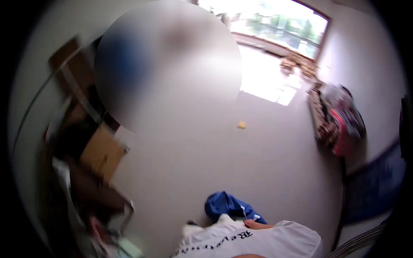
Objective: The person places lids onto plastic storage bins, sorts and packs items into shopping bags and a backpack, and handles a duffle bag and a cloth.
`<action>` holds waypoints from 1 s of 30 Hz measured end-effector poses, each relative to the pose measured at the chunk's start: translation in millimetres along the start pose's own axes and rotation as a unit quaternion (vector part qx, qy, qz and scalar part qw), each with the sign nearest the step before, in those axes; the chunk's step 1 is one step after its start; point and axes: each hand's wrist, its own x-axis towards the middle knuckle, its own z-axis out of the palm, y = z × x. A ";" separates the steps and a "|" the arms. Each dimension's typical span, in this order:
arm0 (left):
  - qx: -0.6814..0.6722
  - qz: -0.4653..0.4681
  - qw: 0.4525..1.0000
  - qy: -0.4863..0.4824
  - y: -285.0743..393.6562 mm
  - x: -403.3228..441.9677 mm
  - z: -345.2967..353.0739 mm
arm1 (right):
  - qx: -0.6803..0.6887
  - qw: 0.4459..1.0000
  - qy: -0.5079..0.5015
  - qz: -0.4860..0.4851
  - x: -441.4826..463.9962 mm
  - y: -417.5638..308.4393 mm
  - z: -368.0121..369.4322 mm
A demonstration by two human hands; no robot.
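Blue cloth (231, 206) hangs in folds at the bottom centre, with small white cord-like or label-like bits on its right side. My right hand (257, 225) is at its lower right edge, closed on the cloth; only the thumb side shows and the other fingers are hidden. The white shirt (215, 247) I wear, with black lettering, fills the bottom of the view and covers part of the cloth. My left hand is not in view.
A small yellow object (241, 124) lies on the pale floor (193, 159). At the left stand a cardboard box (103, 152) and dark clutter. To the right are heaped fabrics and bags (337, 116) and a blue panel (374, 182). A large window (279, 26) is at the back.
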 end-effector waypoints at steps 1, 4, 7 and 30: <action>-0.009 -0.026 1.000 0.012 -43.2 -36.5 12.6 | -0.086 0.995 -0.024 -0.040 2.4 18.7 1.0; -0.023 -0.059 0.996 0.067 -115.5 -142.3 68.5 | -0.389 0.824 -0.092 -0.402 37.8 114.2 -8.5; -0.070 -0.060 0.940 0.328 -93.3 -204.8 119.0 | -0.259 0.906 -0.128 -0.308 26.2 45.3 -16.7; -0.433 -0.280 0.787 0.340 -371.8 -385.3 140.3 | 0.022 0.975 -0.213 -0.052 -46.4 -244.1 369.3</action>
